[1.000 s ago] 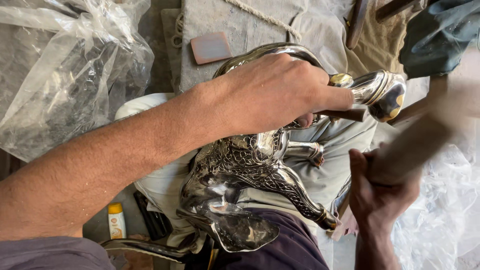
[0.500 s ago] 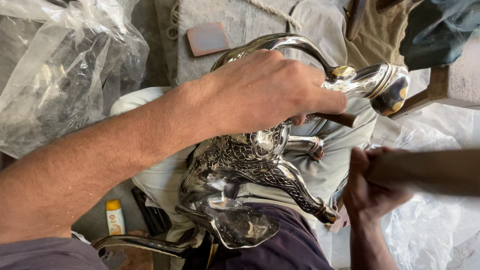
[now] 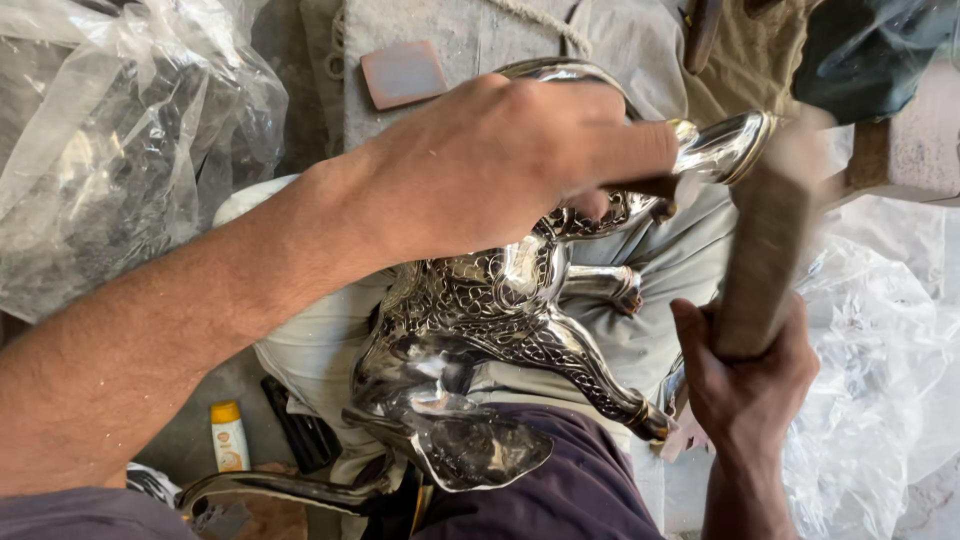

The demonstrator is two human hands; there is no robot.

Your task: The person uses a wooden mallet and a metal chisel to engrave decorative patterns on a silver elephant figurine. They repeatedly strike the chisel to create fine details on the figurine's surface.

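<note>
I count one ornate silver piece under my two hands, left hand and right hand. One wooden mallet at three o'clock, one pink block at twelve, one small yellow-capped bottle at seven, two clear plastic bags.

This looked like a small metal craft workshop, worked at floor level. An ornate silver metal piece with engraved patterns lay across the person's lap on a grey cloth. The right hand gripped a wooden mallet, blurred in motion. Crumpled clear plastic bags holding more shiny metal parts were heaped alongside. A small pinkish block sat on a rough stone slab, and a little yellow-capped tube stood on the dusty grey floor.
</note>
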